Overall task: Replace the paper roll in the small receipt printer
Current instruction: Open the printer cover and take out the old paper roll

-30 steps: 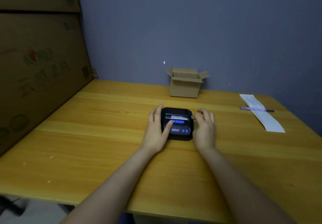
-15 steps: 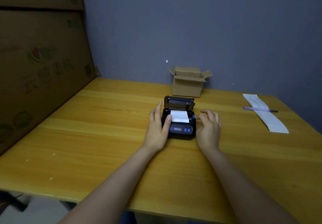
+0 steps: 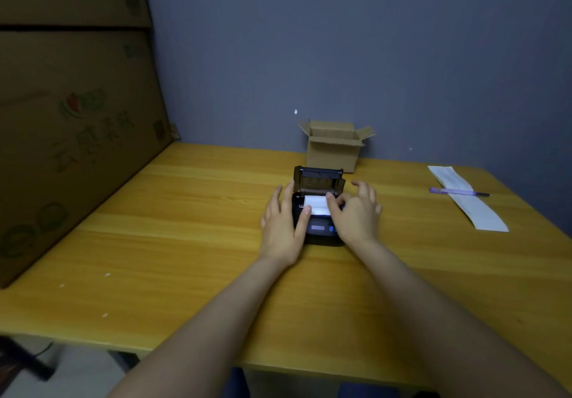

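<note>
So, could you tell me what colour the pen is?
Purple, with a dark tip; the pen shows in the head view.

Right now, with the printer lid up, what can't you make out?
Head view only:
- Paper roll: its right end is behind the right hand; amount left unclear.
- Printer screen: too small to read.
- Cardboard box: inside hidden by its front wall.
- Left hand covers the printer's left side.

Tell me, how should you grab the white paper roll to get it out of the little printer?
Probably pinch the paper roll by its two round ends and lift straight up. It lies sideways in the well of the printer, whose lid stands open behind, so only the top is free. The right hand is at its right end; the left hand steadies the printer.
</note>
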